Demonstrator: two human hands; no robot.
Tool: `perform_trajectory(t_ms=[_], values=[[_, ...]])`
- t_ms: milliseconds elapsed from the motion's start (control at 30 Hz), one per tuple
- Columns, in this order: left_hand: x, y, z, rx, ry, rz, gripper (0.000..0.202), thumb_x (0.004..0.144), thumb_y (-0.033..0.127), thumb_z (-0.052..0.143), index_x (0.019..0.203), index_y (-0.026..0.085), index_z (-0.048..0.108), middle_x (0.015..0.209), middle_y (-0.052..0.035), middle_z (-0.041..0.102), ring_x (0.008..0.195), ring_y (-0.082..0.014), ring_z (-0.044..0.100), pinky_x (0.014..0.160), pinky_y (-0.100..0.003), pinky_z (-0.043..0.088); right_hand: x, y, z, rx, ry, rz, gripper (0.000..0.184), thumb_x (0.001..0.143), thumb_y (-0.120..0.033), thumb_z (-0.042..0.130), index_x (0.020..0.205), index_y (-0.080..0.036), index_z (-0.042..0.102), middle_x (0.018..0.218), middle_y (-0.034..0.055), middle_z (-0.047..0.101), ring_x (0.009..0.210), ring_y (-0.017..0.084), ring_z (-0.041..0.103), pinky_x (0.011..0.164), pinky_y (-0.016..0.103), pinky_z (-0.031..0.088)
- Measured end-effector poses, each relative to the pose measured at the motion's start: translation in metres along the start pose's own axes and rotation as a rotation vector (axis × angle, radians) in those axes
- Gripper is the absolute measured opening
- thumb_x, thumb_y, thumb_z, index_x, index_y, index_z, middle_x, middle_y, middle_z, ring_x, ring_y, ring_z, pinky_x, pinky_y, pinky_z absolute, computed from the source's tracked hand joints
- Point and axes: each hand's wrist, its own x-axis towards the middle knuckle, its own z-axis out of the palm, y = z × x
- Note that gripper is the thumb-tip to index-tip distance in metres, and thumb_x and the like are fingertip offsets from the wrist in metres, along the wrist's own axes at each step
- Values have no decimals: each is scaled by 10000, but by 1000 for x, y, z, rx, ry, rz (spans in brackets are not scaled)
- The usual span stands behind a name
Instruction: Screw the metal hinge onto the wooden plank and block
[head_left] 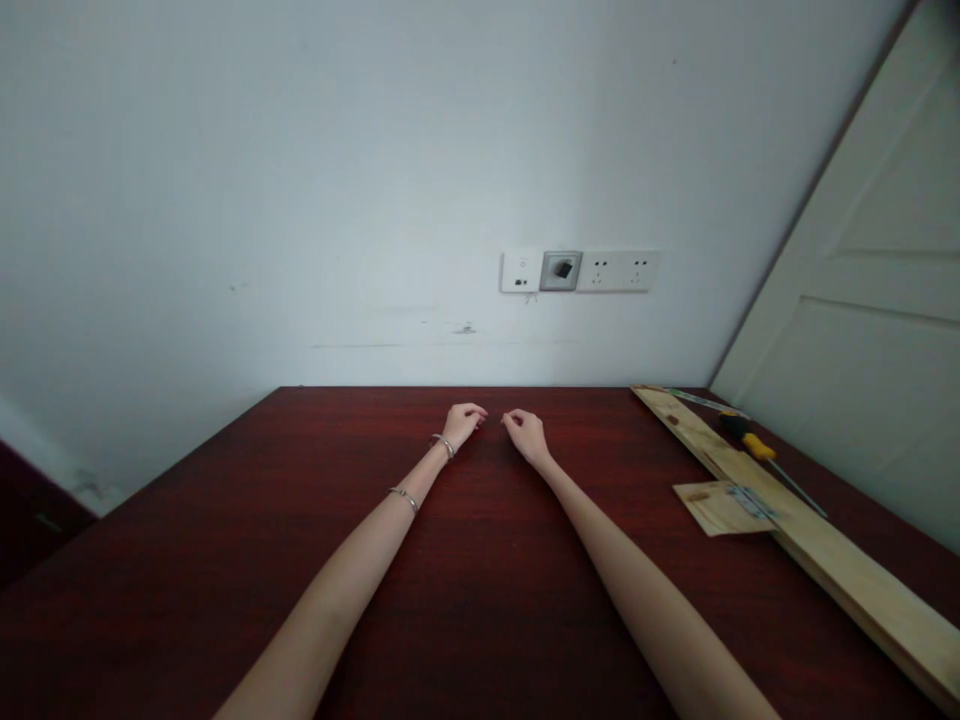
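Note:
My left hand [466, 424] rests on the dark red tabletop [480, 580], toward its far edge, with two bracelets on the wrist and forearm. The fingers are loosely curled in and nothing shows in them. Just right of it lies my right hand [526, 437], also curled, thumb and forefinger bent toward each other, with no object visible in it. A small gap separates the two hands. Neither hand touches the long wooden plank [840, 570] lying along the right side of the table.
A small board [716, 508] joins the plank at a metal hinge-like plate [750, 502]. Beside the plank lies a yellow-and-black screwdriver [757, 446], near a thin pale strip [705, 401]. Behind the table, the wall carries sockets [619, 271]. A white panelled door [885, 300] stands right.

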Motion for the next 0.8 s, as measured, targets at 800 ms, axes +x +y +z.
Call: perform_trajectory(t_ms=[800], values=[[-2,2,-2,-110,12,-6,309,742,-36,420,750,98,698,694,-49,668,644,-95,608,554,-176,474,-3,-2,-2,-1,-78,6,281,776,-330,472,702,-176,694,727,54,715,696,190,634,692,272,449]])
